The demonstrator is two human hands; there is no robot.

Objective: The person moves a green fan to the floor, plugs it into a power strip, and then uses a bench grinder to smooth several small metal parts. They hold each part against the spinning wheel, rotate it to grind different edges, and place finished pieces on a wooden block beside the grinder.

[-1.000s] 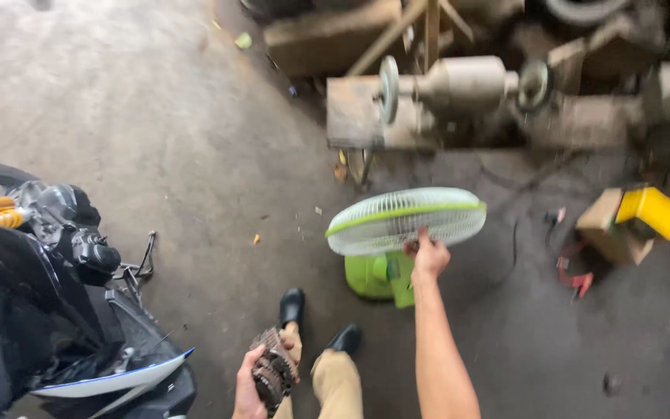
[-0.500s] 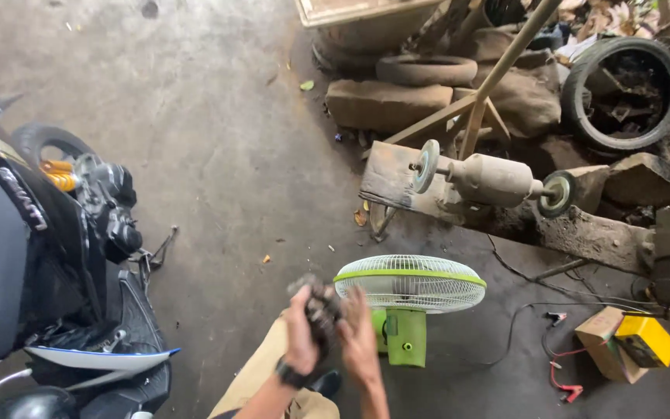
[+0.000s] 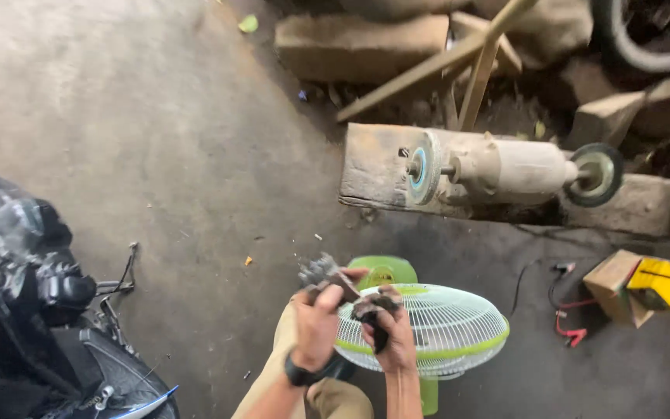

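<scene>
My left hand [image 3: 316, 326], with a black band on the wrist, grips a grimy grey metal part [image 3: 322, 273] at its lower end. My right hand [image 3: 389, 337] is closed around a dark oily piece [image 3: 372, 309] that meets the same part. Both hands are held together in front of me, just above a green and white floor fan [image 3: 436, 326] that lies tilted with its grille facing up. My tan trouser leg [image 3: 327, 392] shows below the hands.
A dusty bench grinder [image 3: 505, 167] with two wheels sits on a wooden block [image 3: 374, 167] ahead. A motorcycle [image 3: 32, 310] stands at the left. A yellow box [image 3: 657, 283] and red clip leads [image 3: 571, 330] lie at the right. Wooden beams, blocks and a tyre fill the back.
My right hand left the fan and joined the left hand on the greasy part. Both hands rose in front of me, and the view moved closer to the grinder.
</scene>
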